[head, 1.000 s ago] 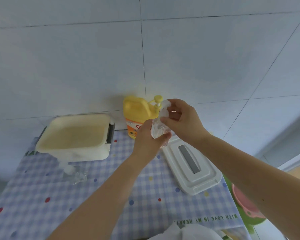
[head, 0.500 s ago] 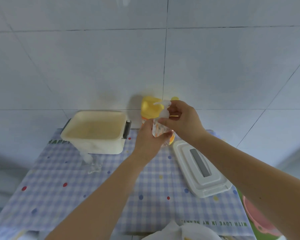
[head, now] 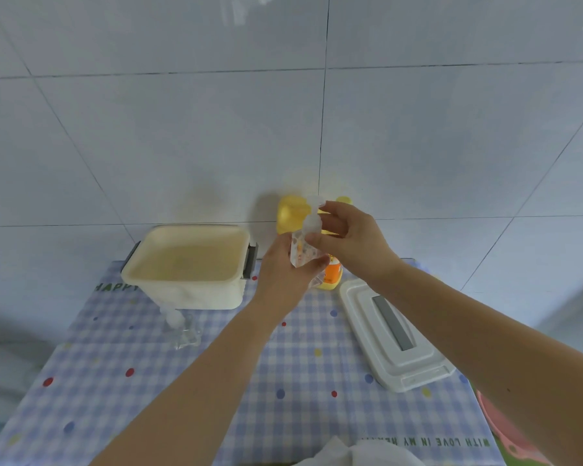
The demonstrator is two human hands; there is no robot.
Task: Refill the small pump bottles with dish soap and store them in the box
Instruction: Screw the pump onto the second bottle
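From the head camera, both hands met above the far middle of the table (head: 216, 381); the left hand (head: 283, 277) was curled round the body of a small clear pump bottle (head: 302, 252), gripping it from below and behind, held up off the checked cloth; the right hand (head: 347, 237) came in from the other side, its thumb and fingers pinching the white pump top (head: 312, 222) at the bottle's neck; whether that top was screwed tight, I could not tell. Right behind the hands stood the yellow soap jug (head: 292, 213) against the tiled wall (head: 317, 112), its orange label peeking out below the right wrist; off to the left sat the cream box (head: 186, 264), open, with grey clips on its ends; just in front of it a second pump bottle (head: 182, 327), clear, stood on the cloth; to the right lay the white lid (head: 394, 341) with its grey handle strip, flat on the table, well apart from the box; a white cloth (head: 350, 452) showed at the near edge; a pink tub (head: 505, 432) sat low at the right corner.
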